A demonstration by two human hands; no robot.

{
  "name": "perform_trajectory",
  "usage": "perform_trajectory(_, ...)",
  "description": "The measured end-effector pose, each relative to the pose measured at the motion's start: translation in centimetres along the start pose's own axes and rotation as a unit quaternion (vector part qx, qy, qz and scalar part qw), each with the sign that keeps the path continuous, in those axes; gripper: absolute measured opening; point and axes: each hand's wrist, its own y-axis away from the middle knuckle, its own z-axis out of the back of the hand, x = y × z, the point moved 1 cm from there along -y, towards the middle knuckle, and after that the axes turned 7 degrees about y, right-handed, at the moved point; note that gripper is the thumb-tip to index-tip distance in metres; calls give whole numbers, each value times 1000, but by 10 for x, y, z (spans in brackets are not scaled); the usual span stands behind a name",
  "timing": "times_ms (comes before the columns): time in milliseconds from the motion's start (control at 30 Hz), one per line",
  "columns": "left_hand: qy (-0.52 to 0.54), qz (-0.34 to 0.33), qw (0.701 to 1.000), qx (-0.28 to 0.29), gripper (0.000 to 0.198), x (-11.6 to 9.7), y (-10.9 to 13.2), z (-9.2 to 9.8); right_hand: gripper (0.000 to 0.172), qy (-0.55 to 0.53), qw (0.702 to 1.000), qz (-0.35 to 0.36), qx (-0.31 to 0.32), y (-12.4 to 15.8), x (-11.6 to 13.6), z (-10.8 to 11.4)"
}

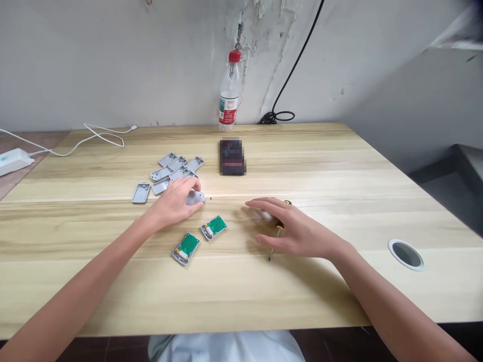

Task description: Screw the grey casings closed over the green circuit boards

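My left hand (176,202) rests on the wooden table (339,166), its fingers curled over a small grey plastic case (196,198) at the near edge of a pile of several grey case shells (174,171). Two open cases with green circuit boards (213,227) (186,247) lie just in front of it. My right hand (290,229) hovers flat and open over a small screwdriver (278,227) with a black and yellow handle, its thin shaft pointing toward me. The handle is partly hidden under the fingers.
A dark blurred phone-sized object (232,157) lies at the table's middle back. A plastic bottle (229,93) with a red cap stands by the wall. A white cable (98,134) and power strip (13,161) lie far left. A round cable hole (406,254) is at right.
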Motion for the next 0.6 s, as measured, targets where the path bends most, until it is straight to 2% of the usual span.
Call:
perform_trajectory(100, 66, 22, 998, -12, 15, -19, 8, 3, 53, 1, 1000, 22, -18, 4, -14, 8)
perform_trajectory(167, 99, 20, 995, 2, 15, -36, 17, 2, 55, 11, 999, 26, -24, 4, -21, 13)
perform_trajectory(267, 114, 6, 993, 20, 13, -53, 29, 0, 49, 14, 998, 12, -63, 3, -18, 15)
perform_trajectory(367, 147, -4, 989, -13, 25, -54, 34, 3, 26, -30, 992, -1, -124, -5, 7, 6)
perform_trajectory(400, 164, -6, 986, -27, 29, -52, 34, 5, 22, -44, 992, -1, -121, -10, 18, 0)
perform_trajectory(467, 201, -5, 978, -48, 32, -44, 33, 8, 30, -28, 996, -17, -78, -22, 42, -16)
perform_trajectory(600, 264, 14, 963, -44, 31, -29, 31, 7, 50, 115, 991, -66, -17, -45, 73, -46)
